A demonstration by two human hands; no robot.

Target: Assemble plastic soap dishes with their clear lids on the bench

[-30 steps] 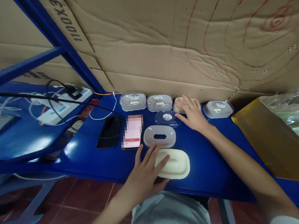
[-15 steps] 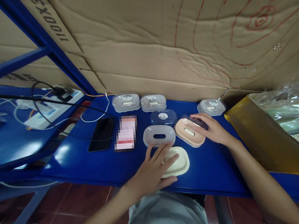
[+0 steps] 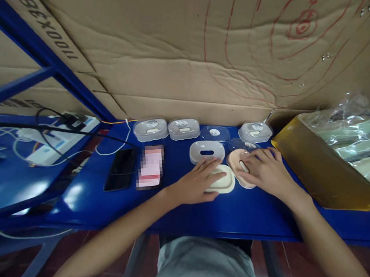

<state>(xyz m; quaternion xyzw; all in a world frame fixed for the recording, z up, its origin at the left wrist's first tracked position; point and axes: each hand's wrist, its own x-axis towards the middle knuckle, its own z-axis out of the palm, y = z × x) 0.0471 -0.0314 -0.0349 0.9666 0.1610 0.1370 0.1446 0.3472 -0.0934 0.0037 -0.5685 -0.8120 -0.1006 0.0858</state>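
My left hand (image 3: pixel 196 182) lies with fingers spread over a cream oval dish (image 3: pixel 229 179), covering its left part. Its fingertips reach the near edge of a pale grey oval box part (image 3: pixel 195 152) with a dark slot in the middle. My right hand (image 3: pixel 268 170) rests on the right side of a peach oval dish (image 3: pixel 236 160) with a small white bar in it, fingers apart. Beyond the peach dish lies a clear lid (image 3: pixel 236 143), partly behind that hand. Another clear lid (image 3: pixel 224 132) with a round sticker lies behind the grey part.
Lidded boxes stand along the cardboard wall: two at left (image 3: pixel 151 134) (image 3: pixel 184 134) and one at right (image 3: pixel 256 137). A dark phone (image 3: pixel 120 170) and a lit phone (image 3: pixel 149 168) lie at left. At right stands a yellow-edged carton (image 3: pixel 313 167) with plastic-wrapped green pieces.
The cream dish and grey part have shifted away from me, with my left hand over the cream dish. My right hand has let go of the clear lid and moved onto the peach dish, which has turned.
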